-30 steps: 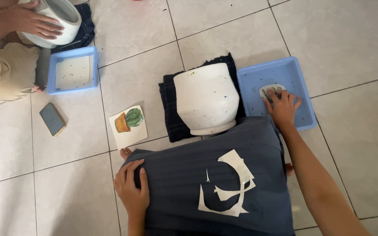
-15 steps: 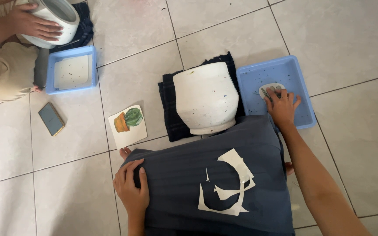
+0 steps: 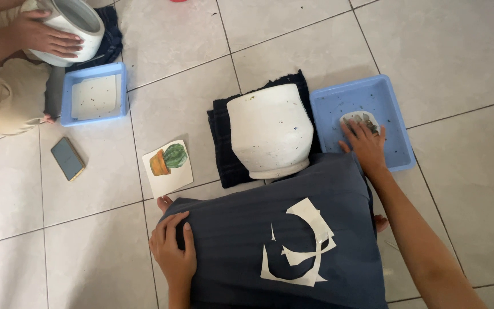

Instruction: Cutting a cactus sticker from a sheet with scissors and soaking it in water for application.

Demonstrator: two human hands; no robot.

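Right hand (image 3: 366, 143): flat, fingers spread, pressing down on a small grey-white cutout (image 3: 359, 119) in the blue tray (image 3: 393, 151); nothing gripped, palm just lies on it.
Left hand (image 3: 174, 252): rests on the lap, fingers loosely curled over the edge of the dark cloth (image 3: 247, 252) at the knee; light hold on the fabric, not a tight grasp.
Cutout: wet-looking, in the tray's middle, half covered by the fingertips.
Tray: on the tile floor, just right of the pot, touching the towel's edge; dark specks across its bottom.
Pot (image 3: 270, 130): white, lying tilted on a dark towel (image 3: 224, 149), right in front of the knees.
Paper scraps (image 3: 301, 243): white offcuts lying on the lap.
Card (image 3: 168, 166): cactus picture, flat on the floor left of the towel.
Phone (image 3: 67, 158): on the floor further left.
Other person: top left, a hand (image 3: 41, 35) on a second white pot (image 3: 70, 28); second blue tray (image 3: 94, 94) beside them.
Toes (image 3: 164, 202): peeking out below the card.
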